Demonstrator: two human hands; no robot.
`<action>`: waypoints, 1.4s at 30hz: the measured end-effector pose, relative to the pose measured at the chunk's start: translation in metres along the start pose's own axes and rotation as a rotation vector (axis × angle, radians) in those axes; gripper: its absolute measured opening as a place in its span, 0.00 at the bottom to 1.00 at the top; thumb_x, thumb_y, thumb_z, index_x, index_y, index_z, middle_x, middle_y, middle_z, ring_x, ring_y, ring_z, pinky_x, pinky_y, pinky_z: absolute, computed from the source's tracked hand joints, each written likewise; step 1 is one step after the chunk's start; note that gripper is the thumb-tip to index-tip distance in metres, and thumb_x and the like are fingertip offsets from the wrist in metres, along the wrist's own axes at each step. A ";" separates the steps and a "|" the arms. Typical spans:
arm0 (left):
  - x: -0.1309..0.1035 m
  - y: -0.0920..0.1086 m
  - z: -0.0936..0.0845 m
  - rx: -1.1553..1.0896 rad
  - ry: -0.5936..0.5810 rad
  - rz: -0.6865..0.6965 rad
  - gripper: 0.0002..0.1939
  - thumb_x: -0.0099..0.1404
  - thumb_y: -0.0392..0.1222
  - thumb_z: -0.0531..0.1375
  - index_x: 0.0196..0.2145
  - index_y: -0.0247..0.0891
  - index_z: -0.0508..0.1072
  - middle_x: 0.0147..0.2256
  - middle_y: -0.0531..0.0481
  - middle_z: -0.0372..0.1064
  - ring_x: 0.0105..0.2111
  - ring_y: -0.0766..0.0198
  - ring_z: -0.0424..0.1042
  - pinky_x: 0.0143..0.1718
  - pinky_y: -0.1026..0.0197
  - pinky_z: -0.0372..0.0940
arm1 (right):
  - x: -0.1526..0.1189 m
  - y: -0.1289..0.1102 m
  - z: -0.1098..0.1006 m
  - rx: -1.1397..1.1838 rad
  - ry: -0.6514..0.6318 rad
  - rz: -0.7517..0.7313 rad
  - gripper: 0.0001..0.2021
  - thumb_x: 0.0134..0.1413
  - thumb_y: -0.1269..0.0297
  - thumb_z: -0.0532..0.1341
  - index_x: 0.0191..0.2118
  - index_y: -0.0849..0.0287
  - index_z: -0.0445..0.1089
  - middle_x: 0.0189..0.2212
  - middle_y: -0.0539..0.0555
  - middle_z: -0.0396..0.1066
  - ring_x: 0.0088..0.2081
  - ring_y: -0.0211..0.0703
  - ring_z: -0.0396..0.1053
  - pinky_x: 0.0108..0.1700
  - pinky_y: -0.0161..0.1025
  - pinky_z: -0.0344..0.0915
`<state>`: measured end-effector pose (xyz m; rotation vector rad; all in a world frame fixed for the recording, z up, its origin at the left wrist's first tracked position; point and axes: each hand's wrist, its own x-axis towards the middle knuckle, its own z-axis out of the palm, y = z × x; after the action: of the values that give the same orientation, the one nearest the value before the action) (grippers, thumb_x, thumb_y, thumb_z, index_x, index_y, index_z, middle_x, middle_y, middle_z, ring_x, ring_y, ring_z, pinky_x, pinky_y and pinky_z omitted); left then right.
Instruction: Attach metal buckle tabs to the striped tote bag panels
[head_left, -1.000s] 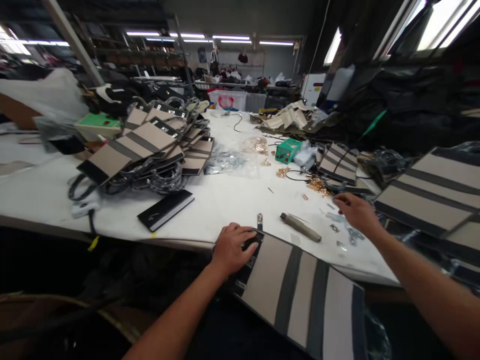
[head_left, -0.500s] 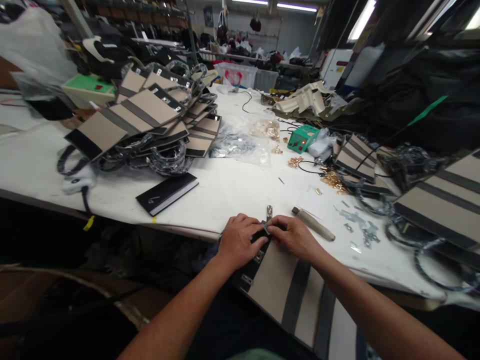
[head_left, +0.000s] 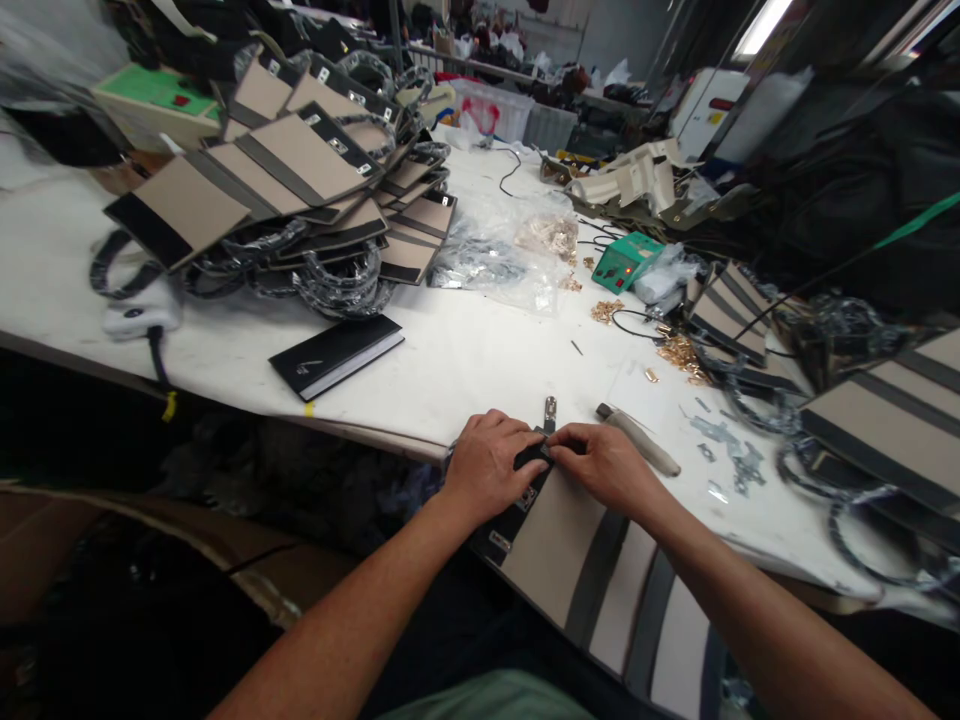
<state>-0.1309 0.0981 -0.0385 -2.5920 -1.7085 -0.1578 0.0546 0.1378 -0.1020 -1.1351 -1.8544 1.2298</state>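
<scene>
A beige panel (head_left: 559,540) with dark stripes rests partly on the table's front edge, over my lap. Metal plates (head_left: 500,541) sit along its black end strip. My left hand (head_left: 495,465) grips that end, thumb and fingers on the black strip. Close beside it, my right hand (head_left: 600,462) pinches at the far corner of the strip; whatever its fingertips hold is too small to make out. A strap tab with a metal piece (head_left: 550,412) sticks out beyond the fingers.
A tool with a wrapped handle (head_left: 643,445) lies right of my hands, near grey metal plates (head_left: 727,450). Striped panels (head_left: 300,160) are piled at left behind a black notebook (head_left: 337,358). A green box (head_left: 627,262) stands farther back.
The view has shifted, so the table items appear higher and the hands slightly to the right. Both hands stay at the panel's black end.
</scene>
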 end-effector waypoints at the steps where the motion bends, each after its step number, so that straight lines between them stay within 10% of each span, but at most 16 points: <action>1: 0.000 0.000 0.000 -0.001 -0.001 0.000 0.16 0.65 0.48 0.65 0.49 0.46 0.77 0.47 0.52 0.76 0.48 0.55 0.66 0.49 0.50 0.60 | 0.000 0.001 0.001 -0.017 -0.004 -0.001 0.08 0.57 0.62 0.61 0.36 0.51 0.79 0.35 0.50 0.80 0.38 0.47 0.75 0.45 0.41 0.66; 25: 0.000 -0.003 0.004 0.000 0.036 0.029 0.14 0.65 0.48 0.65 0.48 0.47 0.79 0.47 0.52 0.77 0.48 0.55 0.67 0.47 0.50 0.60 | -0.015 0.003 0.010 -0.358 0.150 -0.150 0.08 0.64 0.61 0.60 0.41 0.48 0.78 0.39 0.49 0.77 0.40 0.43 0.74 0.36 0.38 0.61; 42: 0.005 0.002 0.001 -0.001 -0.001 -0.025 0.12 0.67 0.48 0.63 0.47 0.49 0.80 0.47 0.53 0.78 0.48 0.55 0.68 0.48 0.51 0.59 | -0.030 0.042 0.033 -0.026 0.309 -0.353 0.08 0.66 0.63 0.61 0.44 0.52 0.78 0.35 0.53 0.72 0.36 0.42 0.72 0.39 0.38 0.68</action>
<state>-0.1268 0.1014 -0.0394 -2.5727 -1.7425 -0.1588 0.0521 0.1060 -0.1543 -0.9018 -1.7421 0.7859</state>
